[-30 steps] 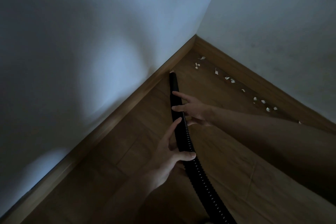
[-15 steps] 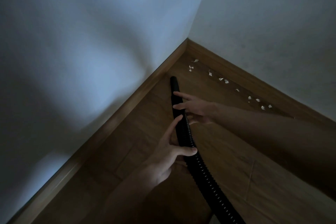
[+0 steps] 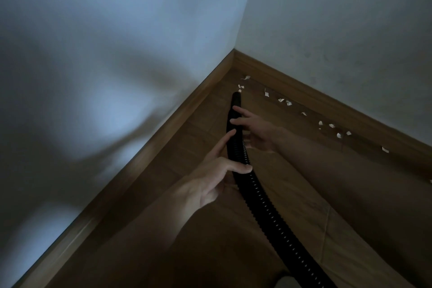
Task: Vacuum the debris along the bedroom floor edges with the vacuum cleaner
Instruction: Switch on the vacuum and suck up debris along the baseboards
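A black ribbed vacuum hose (image 3: 264, 203) runs from the bottom of the view up toward the room corner, ending in a smooth black nozzle (image 3: 235, 100). My left hand (image 3: 215, 177) grips the hose from the left, thumb over its top. My right hand (image 3: 254, 127) holds the nozzle section further up, fingers laid across it. Several small white paper scraps (image 3: 289, 103) lie on the wooden floor along the right skirting board. The nozzle tip sits just left of the nearest scraps (image 3: 240, 87) by the corner.
Two white walls meet in a corner (image 3: 234, 50), each with a wooden skirting board (image 3: 145, 154) at its foot. The wooden floor (image 3: 304, 194) spreads toward me. More scraps (image 3: 339, 134) trail to the right along the right skirting board. The room is dim.
The nozzle tip has moved away from the left skirting board and toward the scraps near the corner. Both hands keep the same grip on the hose.
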The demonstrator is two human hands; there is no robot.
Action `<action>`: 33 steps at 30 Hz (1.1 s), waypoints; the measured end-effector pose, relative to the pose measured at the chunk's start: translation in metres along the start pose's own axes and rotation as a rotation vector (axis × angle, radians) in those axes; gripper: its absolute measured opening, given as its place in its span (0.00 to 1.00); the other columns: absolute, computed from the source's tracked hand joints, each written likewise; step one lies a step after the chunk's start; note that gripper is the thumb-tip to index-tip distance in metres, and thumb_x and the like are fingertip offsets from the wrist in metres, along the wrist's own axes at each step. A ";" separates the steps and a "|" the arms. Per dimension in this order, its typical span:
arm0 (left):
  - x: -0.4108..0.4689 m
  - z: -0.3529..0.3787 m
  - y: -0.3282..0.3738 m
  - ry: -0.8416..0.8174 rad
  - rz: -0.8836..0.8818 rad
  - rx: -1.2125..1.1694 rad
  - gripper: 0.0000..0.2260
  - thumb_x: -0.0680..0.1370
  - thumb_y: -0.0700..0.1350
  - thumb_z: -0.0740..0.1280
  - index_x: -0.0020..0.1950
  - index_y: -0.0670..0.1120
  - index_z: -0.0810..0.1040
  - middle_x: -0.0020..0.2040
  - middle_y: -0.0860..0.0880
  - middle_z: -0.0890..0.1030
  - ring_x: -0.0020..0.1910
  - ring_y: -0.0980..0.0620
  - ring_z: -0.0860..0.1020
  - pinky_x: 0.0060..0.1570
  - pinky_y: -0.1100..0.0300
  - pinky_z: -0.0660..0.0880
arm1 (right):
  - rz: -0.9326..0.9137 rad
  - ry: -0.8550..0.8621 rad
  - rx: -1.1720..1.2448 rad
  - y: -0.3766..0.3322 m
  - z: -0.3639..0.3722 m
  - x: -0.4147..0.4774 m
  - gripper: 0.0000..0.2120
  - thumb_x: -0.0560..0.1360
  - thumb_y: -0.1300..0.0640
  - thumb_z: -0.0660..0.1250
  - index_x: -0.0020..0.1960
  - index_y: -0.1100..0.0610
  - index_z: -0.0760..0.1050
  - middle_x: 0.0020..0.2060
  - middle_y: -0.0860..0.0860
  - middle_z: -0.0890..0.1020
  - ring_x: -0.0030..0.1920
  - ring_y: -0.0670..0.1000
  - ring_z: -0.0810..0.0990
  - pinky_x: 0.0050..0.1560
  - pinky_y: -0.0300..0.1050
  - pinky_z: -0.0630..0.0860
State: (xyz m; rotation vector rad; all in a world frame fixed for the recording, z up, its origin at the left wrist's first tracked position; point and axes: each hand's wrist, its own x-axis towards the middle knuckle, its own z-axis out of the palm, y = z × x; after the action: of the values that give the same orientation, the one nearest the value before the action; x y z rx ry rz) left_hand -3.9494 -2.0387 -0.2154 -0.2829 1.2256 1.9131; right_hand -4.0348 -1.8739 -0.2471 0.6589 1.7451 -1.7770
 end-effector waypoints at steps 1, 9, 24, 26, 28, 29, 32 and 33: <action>0.002 0.000 0.003 -0.001 -0.006 0.006 0.38 0.71 0.29 0.71 0.68 0.67 0.72 0.63 0.48 0.77 0.57 0.44 0.79 0.39 0.55 0.78 | -0.004 0.005 0.006 0.000 0.000 0.002 0.28 0.78 0.59 0.68 0.74 0.40 0.66 0.63 0.52 0.75 0.55 0.54 0.78 0.44 0.48 0.78; 0.024 0.009 0.025 -0.025 -0.032 0.092 0.38 0.72 0.28 0.70 0.72 0.64 0.69 0.59 0.49 0.78 0.49 0.45 0.82 0.36 0.53 0.80 | -0.042 0.059 0.027 -0.012 -0.011 0.014 0.27 0.79 0.58 0.66 0.74 0.40 0.66 0.61 0.52 0.74 0.55 0.52 0.77 0.43 0.46 0.76; 0.038 0.007 0.022 -0.047 -0.067 0.123 0.38 0.73 0.29 0.70 0.72 0.66 0.68 0.60 0.43 0.77 0.44 0.44 0.85 0.39 0.48 0.81 | -0.062 0.051 0.017 -0.009 -0.024 0.026 0.28 0.79 0.58 0.66 0.74 0.39 0.65 0.62 0.53 0.74 0.55 0.53 0.77 0.41 0.46 0.76; 0.039 0.007 0.021 -0.043 -0.065 0.110 0.38 0.73 0.29 0.70 0.71 0.66 0.68 0.61 0.43 0.77 0.45 0.43 0.84 0.38 0.48 0.81 | -0.067 0.051 0.010 -0.009 -0.022 0.028 0.28 0.79 0.58 0.65 0.75 0.40 0.65 0.58 0.51 0.75 0.54 0.53 0.77 0.42 0.45 0.75; 0.040 0.008 0.021 -0.026 -0.059 0.096 0.38 0.72 0.29 0.70 0.71 0.66 0.69 0.62 0.43 0.77 0.47 0.42 0.84 0.37 0.48 0.81 | -0.075 0.054 0.002 -0.010 -0.021 0.031 0.28 0.79 0.58 0.65 0.75 0.40 0.65 0.57 0.51 0.74 0.54 0.52 0.76 0.42 0.45 0.74; 0.041 0.009 0.021 -0.017 -0.055 0.092 0.38 0.72 0.29 0.71 0.71 0.66 0.69 0.62 0.43 0.76 0.48 0.42 0.83 0.37 0.48 0.81 | -0.078 0.051 -0.004 -0.011 -0.021 0.032 0.27 0.79 0.58 0.65 0.75 0.40 0.65 0.57 0.51 0.74 0.54 0.53 0.76 0.43 0.45 0.74; 0.044 0.012 0.023 -0.004 -0.040 0.070 0.38 0.72 0.28 0.71 0.70 0.65 0.70 0.64 0.43 0.76 0.49 0.41 0.83 0.36 0.49 0.80 | -0.091 0.050 -0.016 -0.015 -0.021 0.035 0.28 0.79 0.58 0.64 0.75 0.41 0.64 0.58 0.52 0.74 0.54 0.52 0.76 0.45 0.46 0.75; 0.045 0.012 0.025 -0.001 -0.034 0.062 0.38 0.71 0.28 0.71 0.70 0.65 0.70 0.64 0.43 0.76 0.49 0.40 0.83 0.36 0.49 0.80 | -0.097 0.054 -0.018 -0.017 -0.021 0.037 0.28 0.79 0.58 0.64 0.76 0.41 0.64 0.58 0.52 0.74 0.54 0.52 0.76 0.45 0.46 0.75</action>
State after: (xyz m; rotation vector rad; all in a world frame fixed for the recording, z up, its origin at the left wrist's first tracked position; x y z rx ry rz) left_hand -3.9937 -2.0093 -0.2191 -0.2687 1.2694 1.8425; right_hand -4.0736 -1.8548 -0.2609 0.6305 1.8557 -1.8210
